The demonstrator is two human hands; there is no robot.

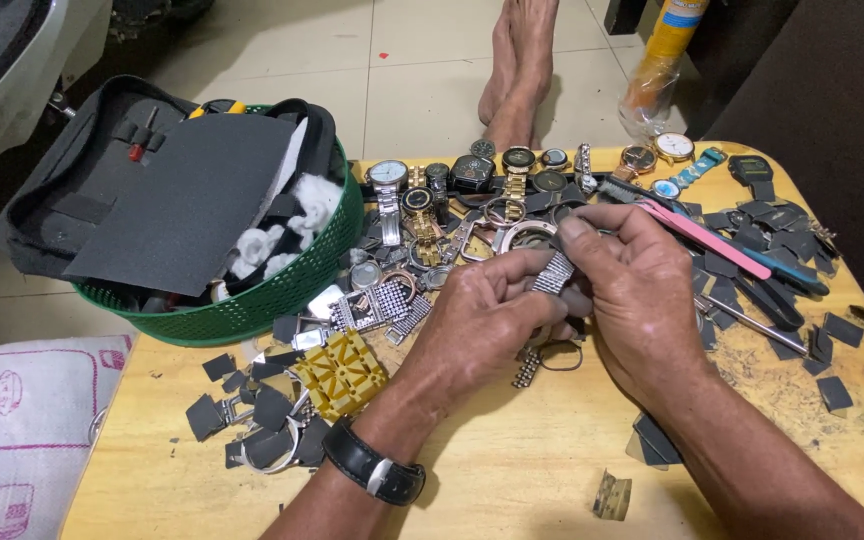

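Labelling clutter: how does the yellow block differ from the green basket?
The yellow block is small, flat and square with a grid of holes; the green basket is large, round and mesh-walled. The block lies bare among dark scraps; the basket holds a black pouch. Both sit on the wooden table.

Left of the yellow watch holder block (pixel 340 372) sit a green basket (pixel 252 305) and black tool pouch (pixel 72 190); beyond it, wristwatches (pixel 472 175); right, pink file (pixel 702 238).

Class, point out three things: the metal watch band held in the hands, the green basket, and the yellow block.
metal watch band (pixel 553 273), head view, mesh middle.
green basket (pixel 282 292), head view, front wall.
yellow block (pixel 342 372), head view, top face.
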